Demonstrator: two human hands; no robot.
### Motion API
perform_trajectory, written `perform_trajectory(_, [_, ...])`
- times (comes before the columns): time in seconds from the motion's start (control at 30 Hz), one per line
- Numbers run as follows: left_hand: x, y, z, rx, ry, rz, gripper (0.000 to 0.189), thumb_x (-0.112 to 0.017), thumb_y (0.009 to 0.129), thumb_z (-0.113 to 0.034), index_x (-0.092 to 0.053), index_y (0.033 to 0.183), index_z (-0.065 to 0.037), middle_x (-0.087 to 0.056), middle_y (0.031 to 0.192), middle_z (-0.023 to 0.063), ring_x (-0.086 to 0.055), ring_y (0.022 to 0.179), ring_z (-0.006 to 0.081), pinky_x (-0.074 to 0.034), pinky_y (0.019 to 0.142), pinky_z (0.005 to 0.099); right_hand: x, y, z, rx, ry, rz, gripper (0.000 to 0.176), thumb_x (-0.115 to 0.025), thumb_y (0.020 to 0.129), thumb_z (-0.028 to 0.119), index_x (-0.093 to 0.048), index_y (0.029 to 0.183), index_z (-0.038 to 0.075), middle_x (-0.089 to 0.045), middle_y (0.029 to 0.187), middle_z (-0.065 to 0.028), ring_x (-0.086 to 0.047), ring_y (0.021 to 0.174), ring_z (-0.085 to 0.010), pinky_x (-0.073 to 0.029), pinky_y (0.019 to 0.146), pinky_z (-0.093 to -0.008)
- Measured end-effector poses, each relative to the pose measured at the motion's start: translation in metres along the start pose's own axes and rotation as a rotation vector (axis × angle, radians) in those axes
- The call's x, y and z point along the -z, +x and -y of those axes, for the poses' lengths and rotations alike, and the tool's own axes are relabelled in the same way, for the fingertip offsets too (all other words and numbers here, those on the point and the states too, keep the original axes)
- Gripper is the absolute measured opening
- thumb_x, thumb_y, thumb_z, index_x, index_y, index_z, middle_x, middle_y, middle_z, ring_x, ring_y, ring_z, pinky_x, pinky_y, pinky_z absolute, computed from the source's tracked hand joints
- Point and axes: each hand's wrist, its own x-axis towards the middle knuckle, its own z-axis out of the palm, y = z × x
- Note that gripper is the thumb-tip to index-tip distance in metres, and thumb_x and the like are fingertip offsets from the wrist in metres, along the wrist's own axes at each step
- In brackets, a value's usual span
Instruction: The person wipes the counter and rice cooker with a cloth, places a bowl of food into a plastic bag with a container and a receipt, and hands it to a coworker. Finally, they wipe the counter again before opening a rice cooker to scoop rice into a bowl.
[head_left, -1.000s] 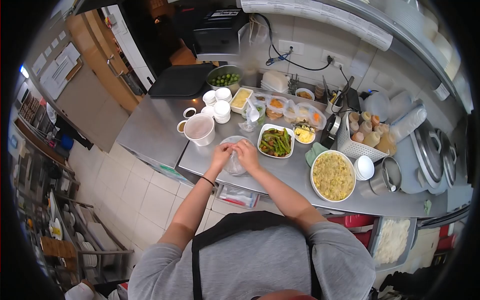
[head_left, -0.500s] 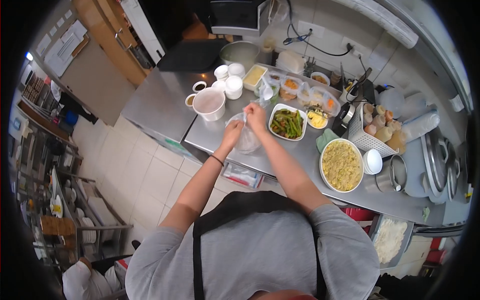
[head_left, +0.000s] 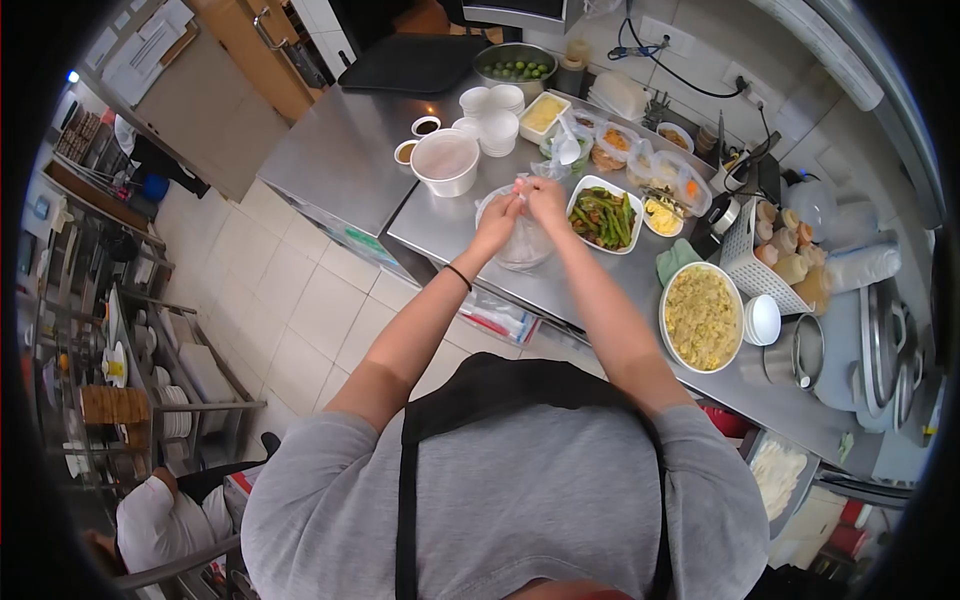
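Note:
A clear plastic bag (head_left: pixel 522 246) rests on the steel counter (head_left: pixel 420 228), its top gathered between my two hands. My left hand (head_left: pixel 497 222) pinches the bag's top, fingers closed. Right beside it, touching, my right hand (head_left: pixel 544 202) also has its fingers closed on the bag's top. What is inside the bag cannot be made out. To the right of my hands stands a white square dish of green vegetables (head_left: pixel 605 216). A white tub (head_left: pixel 444 163) with pale pinkish contents is at the left of the bag.
White cups (head_left: pixel 498 130), a tray of yellow food (head_left: pixel 545 114) and a pot of green fruits (head_left: pixel 515 70) stand behind. Rightward are a large bowl of yellow food (head_left: pixel 701 317), a bottle basket (head_left: pixel 765 262) and a metal pot (head_left: pixel 795 352). A person (head_left: pixel 170 530) is at lower left.
The view has shifted, so the counter items appear further right and higher. My hands have come closer together at the bag's top. The pot's green fruits now show clearly.

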Motion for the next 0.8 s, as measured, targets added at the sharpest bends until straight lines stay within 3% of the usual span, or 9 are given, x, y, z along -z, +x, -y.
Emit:
perform_trajectory(0.07, [0.002, 0.001, -0.004, -0.126, 0.156, 0.041, 0.022, -0.051, 0.082, -0.02, -0.059, 0.073, -0.001, -0.053, 0.076, 0.0135, -0.051, 0.075, 0.0276, -0.038, 0.071, 0.0352, 0.023, 0.001, -0.005, 0.196, -0.002, -0.004, 0.024, -0.061, 0.078, 0.023, -0.066, 0.087, 0.001, -0.065, 0.07, -0.0078, -0.057, 0.063, -0.0127, -0.044, 0.061, -0.0265])
perform_trajectory(0.13, [0.008, 0.004, -0.002, -0.087, 0.171, 0.031, 0.02, -0.052, 0.081, -0.018, -0.059, 0.072, -0.002, -0.053, 0.076, 0.0134, -0.051, 0.075, 0.0278, -0.039, 0.07, 0.036, 0.078, -0.015, 0.027, -0.02, -0.193, 0.02, 0.027, -0.064, 0.075, 0.031, -0.067, 0.087, 0.007, -0.066, 0.078, -0.0066, -0.059, 0.07, -0.0135, -0.044, 0.064, -0.0282])
perform_trajectory(0.17, [0.012, 0.007, -0.001, -0.055, 0.185, 0.021, 0.019, -0.052, 0.081, -0.016, -0.06, 0.071, -0.003, -0.053, 0.076, 0.0134, -0.051, 0.074, 0.0281, -0.039, 0.069, 0.0367, 0.107, -0.025, 0.037, 0.031, -0.311, 0.005, 0.025, -0.06, 0.076, 0.032, -0.067, 0.086, 0.01, -0.064, 0.079, -0.0135, -0.061, 0.072, -0.0275, -0.046, 0.066, -0.0336])
perform_trajectory(0.23, [0.016, 0.016, -0.007, -0.061, 0.25, 0.032, 0.016, -0.052, 0.081, -0.015, -0.06, 0.074, -0.002, -0.053, 0.078, 0.0127, -0.052, 0.075, 0.0259, -0.04, 0.07, 0.0353, 0.161, -0.031, 0.024, -0.101, -0.679, 0.055, 0.031, -0.061, 0.074, 0.036, -0.066, 0.08, 0.006, -0.062, 0.074, -0.0167, -0.06, 0.074, -0.031, -0.047, 0.064, -0.0364])
perform_trajectory(0.3, [0.022, 0.026, -0.002, -0.062, 0.315, 0.041, 0.014, -0.052, 0.082, -0.014, -0.06, 0.078, -0.002, -0.054, 0.079, 0.0121, -0.053, 0.076, 0.0238, -0.041, 0.071, 0.0339, 0.202, -0.046, 0.008, -0.196, -1.134, -0.005, 0.034, -0.062, 0.072, 0.035, -0.066, 0.084, 0.003, -0.064, 0.082, -0.0167, -0.061, 0.08, -0.03, -0.047, 0.066, -0.0382])
perform_trajectory(0.5, [0.005, 0.044, -0.039, -0.154, 0.647, -0.145, 0.014, -0.061, 0.075, -0.017, -0.062, 0.071, -0.004, -0.056, 0.082, 0.0146, -0.052, 0.081, 0.0319, -0.042, 0.071, 0.0392, 0.231, -0.081, -0.042, -0.257, -1.464, 0.101, 0.023, -0.061, 0.071, 0.027, -0.067, 0.082, 0.007, -0.065, 0.083, -0.0094, -0.06, 0.085, -0.0252, -0.034, 0.085, -0.0435])
perform_trajectory(0.57, [-0.04, 0.042, -0.072, -0.478, 0.66, -0.165, 0.012, -0.062, 0.074, -0.017, -0.063, 0.077, -0.005, -0.057, 0.087, 0.0151, -0.052, 0.083, 0.0341, -0.041, 0.074, 0.0409, 0.225, -0.079, -0.061, -0.213, -1.519, 0.118, 0.021, -0.059, 0.073, 0.025, -0.067, 0.08, 0.007, -0.065, 0.079, -0.0089, -0.061, 0.082, -0.025, -0.033, 0.085, -0.0444])
perform_trajectory(0.63, [-0.085, 0.054, -0.063, -0.232, 0.583, 0.174, 0.021, -0.06, 0.076, -0.023, -0.063, 0.09, -0.007, -0.058, 0.094, 0.0162, -0.051, 0.092, 0.0339, -0.041, 0.082, 0.0384, 0.221, -0.068, -0.085, -0.144, -1.576, 0.068, 0.015, -0.057, 0.071, 0.018, -0.067, 0.078, 0.008, -0.065, 0.078, -0.0069, -0.061, 0.08, -0.0237, -0.033, 0.085, -0.0449])
perform_trajectory(0.8, [-0.152, 0.099, 0.001, -0.018, 0.712, -0.029, 0.046, -0.061, 0.074, -0.042, -0.06, 0.103, -0.007, -0.051, 0.111, 0.022, -0.037, 0.115, 0.0347, -0.031, 0.094, 0.0435, 0.243, -0.06, -0.073, -0.06, -1.369, 0.084, 0.006, -0.06, 0.065, 0.014, -0.062, 0.064, 0.008, -0.062, 0.066, -0.0096, -0.06, 0.073, -0.0233, -0.034, 0.078, -0.0394])
